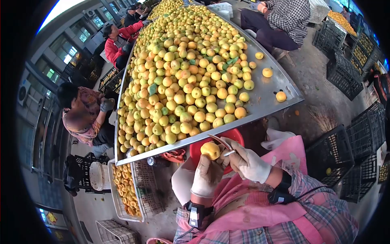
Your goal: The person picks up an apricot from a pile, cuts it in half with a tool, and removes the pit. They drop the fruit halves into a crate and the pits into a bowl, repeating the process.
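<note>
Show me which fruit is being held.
The yellow fruit in the gloved left hand, beside the curved tool; the heaped fruits lie on the metal table.

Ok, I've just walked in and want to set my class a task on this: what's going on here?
A person by a metal table heaped with fruit holds one yellow fruit in the left hand. The right hand grips a curved tool close by. A red tub sits beneath. Cut fruit pieces fill much of a crate to the left. Other people are along both sides.
</note>
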Available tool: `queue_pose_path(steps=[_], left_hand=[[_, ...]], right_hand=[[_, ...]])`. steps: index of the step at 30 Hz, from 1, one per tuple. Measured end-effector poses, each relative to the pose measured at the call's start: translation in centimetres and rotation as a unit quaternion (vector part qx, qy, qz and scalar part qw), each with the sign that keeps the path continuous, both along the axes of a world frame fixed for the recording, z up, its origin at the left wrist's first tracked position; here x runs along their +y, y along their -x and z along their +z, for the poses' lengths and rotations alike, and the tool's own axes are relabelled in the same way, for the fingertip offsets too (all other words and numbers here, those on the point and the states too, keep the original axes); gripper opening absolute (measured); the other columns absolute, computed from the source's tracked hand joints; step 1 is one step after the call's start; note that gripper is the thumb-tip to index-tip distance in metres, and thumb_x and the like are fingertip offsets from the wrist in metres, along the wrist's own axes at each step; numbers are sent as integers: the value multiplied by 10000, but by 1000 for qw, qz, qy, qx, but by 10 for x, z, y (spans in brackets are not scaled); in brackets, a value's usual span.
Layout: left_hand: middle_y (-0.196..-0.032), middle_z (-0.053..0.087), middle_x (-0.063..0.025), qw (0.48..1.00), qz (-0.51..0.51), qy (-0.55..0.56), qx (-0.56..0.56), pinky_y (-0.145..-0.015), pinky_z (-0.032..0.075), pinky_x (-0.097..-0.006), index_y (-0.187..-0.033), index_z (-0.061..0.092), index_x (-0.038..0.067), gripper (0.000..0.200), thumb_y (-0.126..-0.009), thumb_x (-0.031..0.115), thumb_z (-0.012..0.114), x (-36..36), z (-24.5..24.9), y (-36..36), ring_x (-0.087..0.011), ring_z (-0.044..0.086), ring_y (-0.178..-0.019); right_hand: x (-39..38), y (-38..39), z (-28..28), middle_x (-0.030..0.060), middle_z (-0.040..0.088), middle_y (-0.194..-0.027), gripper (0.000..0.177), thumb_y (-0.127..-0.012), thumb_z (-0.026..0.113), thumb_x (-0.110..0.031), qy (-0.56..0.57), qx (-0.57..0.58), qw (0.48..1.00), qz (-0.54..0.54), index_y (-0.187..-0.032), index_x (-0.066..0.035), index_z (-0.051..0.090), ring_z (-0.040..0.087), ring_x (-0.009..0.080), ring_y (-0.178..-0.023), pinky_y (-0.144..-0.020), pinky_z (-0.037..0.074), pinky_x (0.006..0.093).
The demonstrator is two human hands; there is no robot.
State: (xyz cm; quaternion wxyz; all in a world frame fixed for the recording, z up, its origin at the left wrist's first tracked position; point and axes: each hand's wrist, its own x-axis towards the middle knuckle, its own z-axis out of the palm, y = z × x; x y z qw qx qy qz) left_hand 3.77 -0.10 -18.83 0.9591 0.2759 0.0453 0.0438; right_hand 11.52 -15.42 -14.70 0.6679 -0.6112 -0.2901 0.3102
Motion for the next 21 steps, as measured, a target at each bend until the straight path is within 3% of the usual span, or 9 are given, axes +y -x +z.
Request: queue_pose_path(steps=[1, 2, 4, 5, 9, 11, 15, 21], left_hand=[[-1313, 554, -62, 1000, 2, -10, 7, -1047, 394, -382, -1312, 482, 81, 569, -919, 482, 578, -1, -4, 1, -216, 559, -1181], [-1313, 554, -62, 1000, 4, -6, 8, -1047, 394, -382, -1312, 482, 81, 569, -919, 482, 578, -1, -5, 0, -216, 559, -1181], [-1301, 562, -55, 1000, 6, 2, 18, -1047, 384, -386, -1292, 498, 79, 580, -917, 517, 560, -1, -1, 1, -208, 552, -1178], [-1278, 576, -51, 1000, 0, 2, 15, -1045, 380, -388, -1286, 508, 83, 573, -922, 525, 546, 1, -7, 1, -205, 546, -1177], [-1310, 536, -64, 1000, -28, -1, -1, -1057, 369, -401, -1351, 443, 86, 614, -924, 513, 553, 0, -14, 2, -217, 513, -1213], [-1358, 471, -78, 999, -1, -37, 17, -1076, 349, -417, -1420, 344, 88, 679, -929, 510, 548, -10, 1, 2, -232, 473, -1250], [-1380, 424, -83, 998, -25, -64, 5, -1080, 346, -423, -1453, 275, 92, 731, -927, 526, 539, -14, 9, 4, -240, 442, -1272], [-1342, 440, -94, 994, -9, -107, 36, -1050, 378, -406, -1428, 301, 87, 728, -923, 563, 519, -19, 20, 12, -238, 450, -1252]], right_hand=[[3, 0, -12, 23, 545, -679, 512, -1033, 414, -243, 17, -143, 989, -25, -1493, -88, 251, 456, 82, -497, -488, 385, 241], [3, 0, -17, 23, 545, -679, 512, -1033, 414, -243, 20, -142, 989, -22, -1493, -88, 251, 456, 82, -497, -488, 385, 241], [5, 2, -20, 74, 640, -862, 531, -1014, 449, -177, 25, -245, 967, -64, -1497, -85, 248, 517, 125, -553, -548, 436, 276], [2, 2, -16, 132, 647, -1029, 536, -1003, 460, -148, 50, -222, 972, -49, -1492, -69, 255, 532, 170, -567, -587, 467, 304], [7, 2, -10, 188, 618, -1124, 530, -1002, 469, -159, 17, -193, 979, -65, -1481, -50, 270, 631, 256, -693, -660, 503, 333], [12, 0, -13, 222, 582, -1219, 517, -1002, 466, -170, -22, -301, 948, -102, -1469, -37, 287, 670, 343, -921, -773, 523, 350], [11, 0, -9, 209, 567, -1260, 507, -1007, 434, -272, 24, -276, 958, -79, -1445, -44, 320, 637, 390, -948, -757, 533, 419], [10, 3, -1, 134, 655, -1124, 513, -961, 515, -262, 109, -411, 896, -126, -1410, -52, 383, 668, 318, -681, -567, 526, 411]])
